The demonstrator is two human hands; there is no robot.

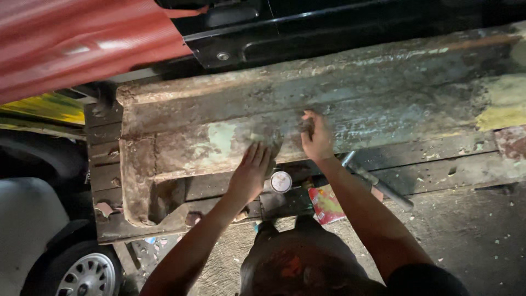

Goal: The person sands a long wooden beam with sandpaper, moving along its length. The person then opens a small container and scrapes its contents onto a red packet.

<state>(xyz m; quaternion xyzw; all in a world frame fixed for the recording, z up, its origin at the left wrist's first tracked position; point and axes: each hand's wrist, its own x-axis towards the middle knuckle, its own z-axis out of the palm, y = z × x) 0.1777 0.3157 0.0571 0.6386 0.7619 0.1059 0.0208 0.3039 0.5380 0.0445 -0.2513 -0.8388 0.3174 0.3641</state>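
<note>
A long, rusty metal panel (350, 93) with flaking green and yellow paint lies across a dark wooden pallet (104, 164). My left hand (251, 171) rests flat on the panel's lower face, fingers together and stretched out, blurred at the tips. My right hand (316, 137) is closed around a small dark piece (307, 125), pressed against the panel just right of the left hand. What the piece is cannot be made out.
A small round tin (281, 181) and a red packet (325, 204) lie below the panel between my arms. A metal-handled tool (378, 183) rests on the pallet to the right. Red corrugated sheet (76, 44) hangs top left; a car wheel (87, 274) sits bottom left.
</note>
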